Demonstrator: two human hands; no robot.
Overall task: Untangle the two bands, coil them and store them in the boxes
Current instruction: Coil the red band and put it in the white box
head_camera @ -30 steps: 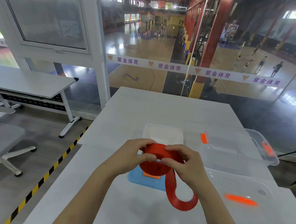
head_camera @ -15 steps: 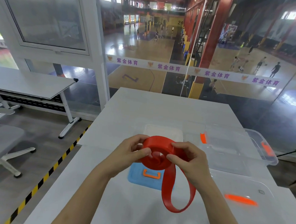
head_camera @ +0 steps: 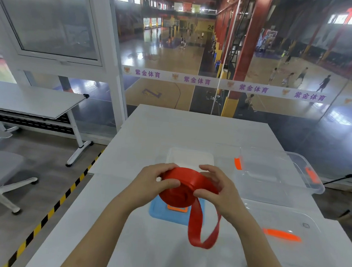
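Left hand [head_camera: 153, 182] and right hand [head_camera: 221, 190] grip the flat red band [head_camera: 177, 192], fingers curled round its disc-shaped coil above the white desk [head_camera: 171, 129]. Loose tail hangs in a smooth loop. Probably rubber, the blur makes it hard to tell.

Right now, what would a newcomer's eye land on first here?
The red band, held over the table by the left hand and right hand, mostly coiled, with a loop hanging down. Below it lies a blue lid; to the right stands an open clear box with orange clips.
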